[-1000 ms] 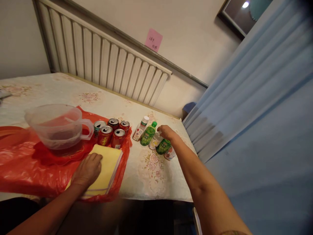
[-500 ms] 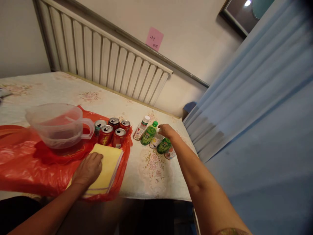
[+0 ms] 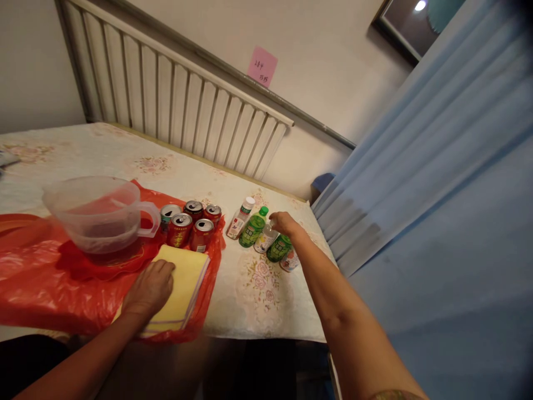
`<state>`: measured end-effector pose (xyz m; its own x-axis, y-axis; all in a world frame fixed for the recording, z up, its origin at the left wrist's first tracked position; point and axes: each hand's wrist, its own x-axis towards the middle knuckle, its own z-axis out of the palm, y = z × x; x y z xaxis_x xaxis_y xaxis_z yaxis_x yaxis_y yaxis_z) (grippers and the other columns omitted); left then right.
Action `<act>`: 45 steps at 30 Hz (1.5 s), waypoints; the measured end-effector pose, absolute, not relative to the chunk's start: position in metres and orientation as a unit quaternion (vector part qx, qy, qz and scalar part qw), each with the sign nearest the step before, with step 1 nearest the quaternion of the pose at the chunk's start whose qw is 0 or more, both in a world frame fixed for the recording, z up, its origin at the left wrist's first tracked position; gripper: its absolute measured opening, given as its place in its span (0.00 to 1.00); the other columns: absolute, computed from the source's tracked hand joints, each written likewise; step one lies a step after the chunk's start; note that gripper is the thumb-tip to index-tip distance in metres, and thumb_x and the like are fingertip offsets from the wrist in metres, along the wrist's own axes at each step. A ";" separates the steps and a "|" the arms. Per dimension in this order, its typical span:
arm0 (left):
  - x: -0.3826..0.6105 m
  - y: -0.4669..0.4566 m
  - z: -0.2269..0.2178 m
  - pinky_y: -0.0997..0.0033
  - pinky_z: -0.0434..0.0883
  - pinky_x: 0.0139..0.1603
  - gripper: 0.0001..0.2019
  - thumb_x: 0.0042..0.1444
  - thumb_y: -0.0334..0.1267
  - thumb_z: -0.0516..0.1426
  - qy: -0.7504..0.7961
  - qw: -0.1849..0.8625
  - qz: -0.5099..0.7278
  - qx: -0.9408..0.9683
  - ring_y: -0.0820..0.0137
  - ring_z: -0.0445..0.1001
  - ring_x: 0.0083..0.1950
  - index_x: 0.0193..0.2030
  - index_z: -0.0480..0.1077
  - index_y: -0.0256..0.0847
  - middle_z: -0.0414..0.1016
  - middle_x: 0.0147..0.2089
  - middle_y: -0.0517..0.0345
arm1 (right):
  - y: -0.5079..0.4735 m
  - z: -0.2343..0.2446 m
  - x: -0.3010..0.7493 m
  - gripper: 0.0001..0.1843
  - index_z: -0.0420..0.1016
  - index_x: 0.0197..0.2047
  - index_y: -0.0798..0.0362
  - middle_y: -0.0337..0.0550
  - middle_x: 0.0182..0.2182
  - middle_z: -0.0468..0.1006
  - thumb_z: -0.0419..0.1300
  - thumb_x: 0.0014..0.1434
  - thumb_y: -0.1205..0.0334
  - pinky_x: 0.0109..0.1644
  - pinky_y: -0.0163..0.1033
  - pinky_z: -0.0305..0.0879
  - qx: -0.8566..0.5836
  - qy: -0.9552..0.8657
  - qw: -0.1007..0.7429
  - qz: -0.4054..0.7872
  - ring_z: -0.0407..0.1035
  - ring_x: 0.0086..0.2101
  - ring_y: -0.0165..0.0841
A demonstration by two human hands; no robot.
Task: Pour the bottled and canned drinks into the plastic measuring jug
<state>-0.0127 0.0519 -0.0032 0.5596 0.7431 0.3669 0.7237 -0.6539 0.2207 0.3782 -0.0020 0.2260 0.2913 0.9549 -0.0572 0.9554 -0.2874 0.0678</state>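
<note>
A folded yellow cloth (image 3: 185,289) lies on a red plastic bag, and my left hand (image 3: 153,284) rests on it with the fingers curled in a loose fist. On the right, my right hand (image 3: 285,223) is at the tops of a row of bottles, fingers bent down around a bottle's neck; its cap is hidden. Nearest the fingertips is a clear bottle with a white label (image 3: 265,240). Beside it stand a green-labelled bottle (image 3: 252,229) and a white-capped bottle (image 3: 240,218). Another green bottle (image 3: 278,249) and a pale-labelled bottle (image 3: 290,260) are partly behind my hand and forearm.
Several opened drink cans (image 3: 180,229) stand on the red bag (image 3: 45,289). A translucent jug with a handle (image 3: 100,216) sits left of them on a red dish. A flowered tablecloth (image 3: 237,305) covers the table; a radiator (image 3: 179,100) and blue curtain (image 3: 441,211) border it.
</note>
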 end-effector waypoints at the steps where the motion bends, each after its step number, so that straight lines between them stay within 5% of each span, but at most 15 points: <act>1: -0.013 0.052 -0.004 0.55 0.68 0.54 0.12 0.60 0.32 0.49 0.416 0.019 0.216 0.883 0.55 0.72 0.50 0.45 0.72 0.38 0.74 0.46 0.43 | -0.001 0.226 0.378 0.26 0.78 0.57 0.48 0.44 0.51 0.82 0.63 0.55 0.70 0.51 0.35 0.69 0.804 0.593 0.043 -0.004 0.77 0.47 0.39; 14: -0.012 0.049 0.001 0.57 0.67 0.53 0.12 0.61 0.31 0.48 0.426 0.010 0.203 0.881 0.56 0.72 0.50 0.45 0.71 0.38 0.74 0.46 0.44 | 0.004 0.222 0.383 0.29 0.78 0.57 0.50 0.47 0.50 0.82 0.68 0.51 0.70 0.52 0.36 0.69 0.804 0.594 0.003 -0.012 0.77 0.47 0.40; 23: -0.013 0.047 0.006 0.58 0.68 0.53 0.11 0.61 0.31 0.49 0.428 0.011 0.204 0.880 0.56 0.72 0.50 0.44 0.72 0.38 0.74 0.46 0.44 | -0.029 0.219 0.369 0.28 0.69 0.64 0.55 0.52 0.60 0.73 0.61 0.60 0.66 0.65 0.45 0.60 0.756 0.626 -0.183 0.055 0.67 0.58 0.39; 33: -0.013 0.053 0.000 0.59 0.68 0.54 0.12 0.61 0.32 0.49 0.428 0.003 0.202 0.881 0.57 0.72 0.51 0.45 0.72 0.39 0.74 0.46 0.45 | -0.123 0.073 0.315 0.16 0.78 0.47 0.51 0.45 0.41 0.82 0.57 0.57 0.70 0.45 0.39 0.73 0.746 0.588 -0.312 0.017 0.76 0.38 0.35; 38: -0.014 0.056 -0.003 0.57 0.67 0.55 0.14 0.62 0.32 0.48 0.425 -0.006 0.191 0.885 0.55 0.72 0.51 0.48 0.71 0.36 0.74 0.48 0.44 | -0.152 0.017 0.301 0.15 0.77 0.46 0.53 0.50 0.43 0.80 0.55 0.58 0.73 0.51 0.46 0.70 0.758 0.558 -0.332 0.066 0.73 0.44 0.40; 45: -0.014 0.058 -0.006 0.55 0.68 0.54 0.14 0.61 0.32 0.48 0.419 -0.013 0.205 0.884 0.54 0.73 0.51 0.48 0.72 0.35 0.74 0.47 0.43 | -0.152 -0.004 0.294 0.13 0.74 0.38 0.52 0.47 0.38 0.76 0.51 0.60 0.77 0.51 0.47 0.65 0.749 0.571 -0.315 0.118 0.68 0.42 0.40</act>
